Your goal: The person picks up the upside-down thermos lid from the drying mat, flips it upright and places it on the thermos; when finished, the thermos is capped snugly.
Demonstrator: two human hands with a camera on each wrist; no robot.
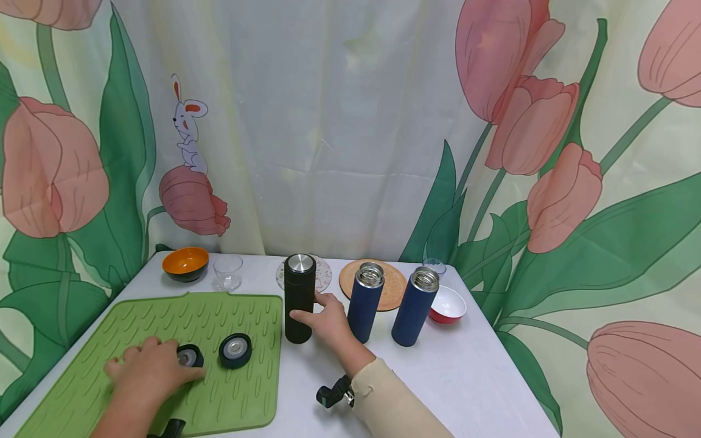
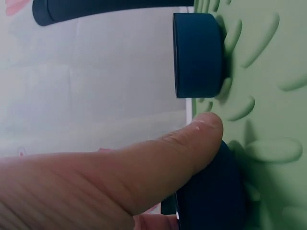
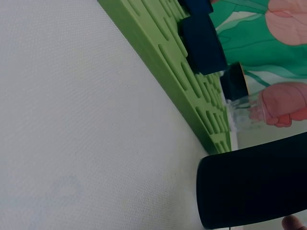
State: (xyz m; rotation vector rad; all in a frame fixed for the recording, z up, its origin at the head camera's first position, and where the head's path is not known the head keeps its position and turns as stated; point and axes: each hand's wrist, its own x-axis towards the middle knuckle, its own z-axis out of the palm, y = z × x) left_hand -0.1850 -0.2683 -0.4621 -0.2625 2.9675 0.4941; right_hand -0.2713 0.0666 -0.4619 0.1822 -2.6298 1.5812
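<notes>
My left hand (image 1: pixel 145 371) is over the green mat (image 1: pixel 257 401), its thumb (image 2: pixel 177 148) against the side of a dark flask lid (image 1: pixel 188 356) and the other fingers mostly hidden. A second dark lid (image 1: pixel 235 351) with a silvery centre lies just right of it. My right hand (image 1: pixel 328 319) is at a black flask (image 1: pixel 298 292) with a shiny top, which stands upright beside the mat. Its thumb crosses the flask's front while the fingers pass behind its right side. Only a fingertip (image 3: pixel 290 222) shows at the flask in the right wrist view.
Two blue flasks (image 1: pixel 366 304) with uncovered threaded necks stand right of my right hand. Behind are a round wooden board (image 1: pixel 397 286), a patterned round mat (image 1: pixel 324 271), a clear glass (image 1: pixel 227 272), an orange bowl (image 1: pixel 186 263) and a red-and-white bowl (image 1: pixel 448 304).
</notes>
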